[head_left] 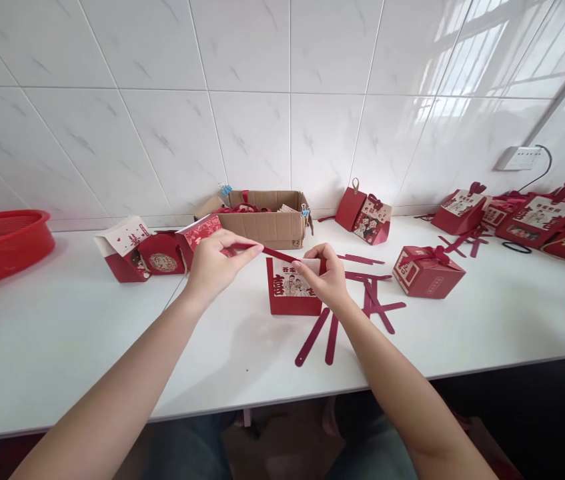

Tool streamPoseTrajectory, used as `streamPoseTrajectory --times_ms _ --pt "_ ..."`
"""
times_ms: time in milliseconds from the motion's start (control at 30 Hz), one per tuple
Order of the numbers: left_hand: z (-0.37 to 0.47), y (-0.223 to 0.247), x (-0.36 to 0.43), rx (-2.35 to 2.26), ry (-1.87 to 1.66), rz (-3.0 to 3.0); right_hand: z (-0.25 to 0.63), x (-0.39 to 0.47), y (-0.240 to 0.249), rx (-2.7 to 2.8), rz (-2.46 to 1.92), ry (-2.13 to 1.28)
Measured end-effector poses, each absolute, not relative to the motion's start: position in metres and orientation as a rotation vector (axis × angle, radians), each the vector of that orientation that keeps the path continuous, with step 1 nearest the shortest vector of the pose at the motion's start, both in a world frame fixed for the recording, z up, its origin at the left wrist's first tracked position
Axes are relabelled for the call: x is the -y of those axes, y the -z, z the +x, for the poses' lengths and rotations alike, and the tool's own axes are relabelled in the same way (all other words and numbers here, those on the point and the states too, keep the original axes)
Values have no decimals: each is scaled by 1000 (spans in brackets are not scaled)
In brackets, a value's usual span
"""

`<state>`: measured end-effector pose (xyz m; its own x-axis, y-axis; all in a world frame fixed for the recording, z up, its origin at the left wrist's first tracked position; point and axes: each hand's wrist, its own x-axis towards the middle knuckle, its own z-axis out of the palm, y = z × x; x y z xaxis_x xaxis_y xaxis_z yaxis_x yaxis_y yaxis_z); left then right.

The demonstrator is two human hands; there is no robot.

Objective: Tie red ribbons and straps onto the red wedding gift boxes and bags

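Observation:
Pinched between the thumb and fingers of my left hand (219, 260) is one end of a dark red strap (281, 255). My right hand (325, 273) grips its other end, so the strap is stretched between both hands. Just behind and below it, a red gift box (295, 303) with a white printed front stands upright on the table; my right hand covers part of its right side. Loose straps with rounded ends, such as this one (312, 338), lie scattered to the right and in front of the box.
Behind is a cardboard box (262, 230) with red items inside. Finished-looking gift boxes stand left (165, 257), right (429, 273) and at the far right (537, 217). A red plastic basket (37, 240) sits at far left. Parts of other people show at both edges.

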<state>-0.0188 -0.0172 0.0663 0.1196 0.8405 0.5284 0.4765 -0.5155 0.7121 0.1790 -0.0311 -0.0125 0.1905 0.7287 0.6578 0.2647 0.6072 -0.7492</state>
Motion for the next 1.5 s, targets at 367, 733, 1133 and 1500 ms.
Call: streamPoseTrajectory --times_ms 367,733,1133,1500 --pt "-2 -82 32 -909 -1356 1957 160 47 17 1603 -552 23" --pt "-17 -74 43 -981 -570 2089 159 44 18 1710 -447 373" --pt "-17 -86 44 -1068 -352 2234 159 44 19 1712 -493 408" --pt "-19 -91 45 -1064 -268 2252 157 45 21 1749 -518 411"
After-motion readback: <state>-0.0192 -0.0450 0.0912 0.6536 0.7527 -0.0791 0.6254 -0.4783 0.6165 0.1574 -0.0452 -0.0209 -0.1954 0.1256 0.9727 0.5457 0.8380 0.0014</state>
